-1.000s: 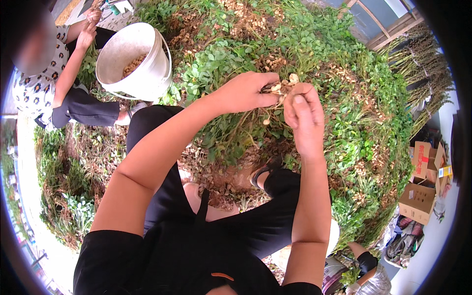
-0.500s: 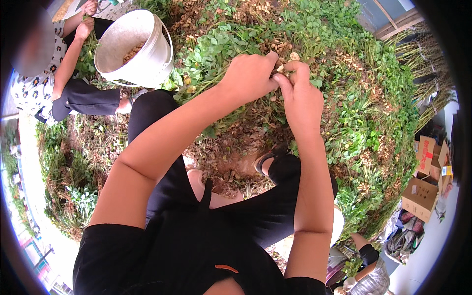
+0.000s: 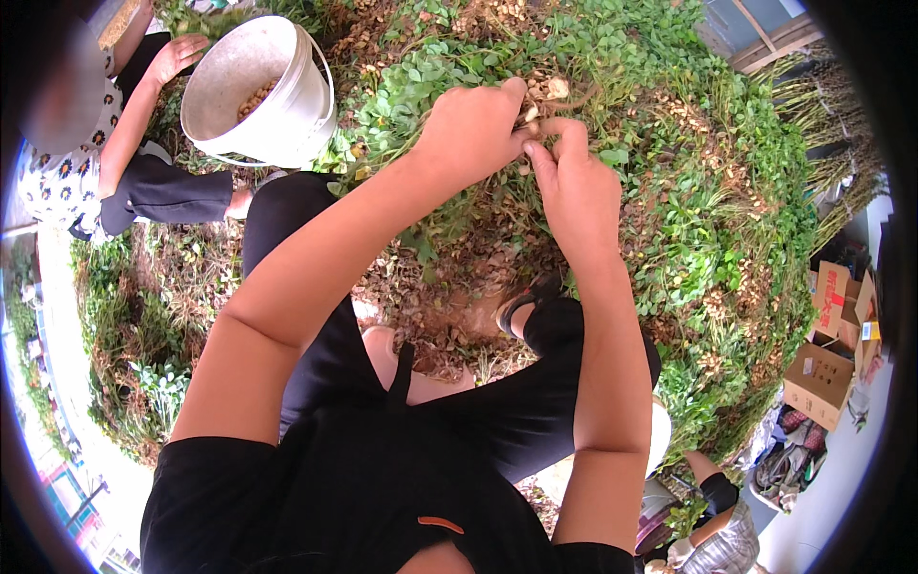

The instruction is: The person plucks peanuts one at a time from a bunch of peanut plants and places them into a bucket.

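My left hand point(image 3: 470, 129) is closed around the root end of a leafy plant, with pale peanut pods point(image 3: 533, 115) showing at its fingertips. Just right of it, my right hand point(image 3: 577, 191) has thumb and bent fingers pinched at the same pods; what exactly lies between them is partly hidden. The green plants point(image 3: 402, 115) with their pods lie in a thick heap around both hands. Up and left of my hands stands a white plastic bucket point(image 3: 296, 124) holding some peanuts.
A co-worker point(image 3: 62, 187) in a flowered top sits at the left, a hand beside the bucket. Another person point(image 3: 717, 531) works at lower right. Cardboard boxes point(image 3: 818, 383), bundled dry stalks point(image 3: 832, 143) and piled cloth lie along the right. My legs point(image 3: 287, 234) frame the littered soil.
Both my hands have moved up and away from me with the pods, the right one turning its thumb inward. The co-worker's nearer hand has dropped slightly and opened.
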The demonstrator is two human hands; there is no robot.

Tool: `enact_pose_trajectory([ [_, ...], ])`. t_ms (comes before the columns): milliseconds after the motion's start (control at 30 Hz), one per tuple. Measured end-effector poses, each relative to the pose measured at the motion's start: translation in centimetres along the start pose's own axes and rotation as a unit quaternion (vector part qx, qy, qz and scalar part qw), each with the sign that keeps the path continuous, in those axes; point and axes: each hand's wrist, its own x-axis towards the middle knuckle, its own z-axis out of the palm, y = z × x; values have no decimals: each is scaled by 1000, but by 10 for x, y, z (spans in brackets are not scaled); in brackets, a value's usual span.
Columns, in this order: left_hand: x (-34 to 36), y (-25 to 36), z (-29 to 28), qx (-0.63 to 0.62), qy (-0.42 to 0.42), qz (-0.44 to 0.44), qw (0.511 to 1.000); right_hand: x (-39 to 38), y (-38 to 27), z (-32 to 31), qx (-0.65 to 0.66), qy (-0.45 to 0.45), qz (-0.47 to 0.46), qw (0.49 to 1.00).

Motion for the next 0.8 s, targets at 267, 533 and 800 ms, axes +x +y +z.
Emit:
enact_pose_trajectory([
  [267,-3,2,2,68,49,83,993,-4,1,4,16,16,6,1000],
  [533,-1,-1,1,43,60,74,995,-4,-10,-6,337,-44,11,940],
  [800,1,-6,-13,60,157,191,967,-2,14,-64,766,48,62,638],
])
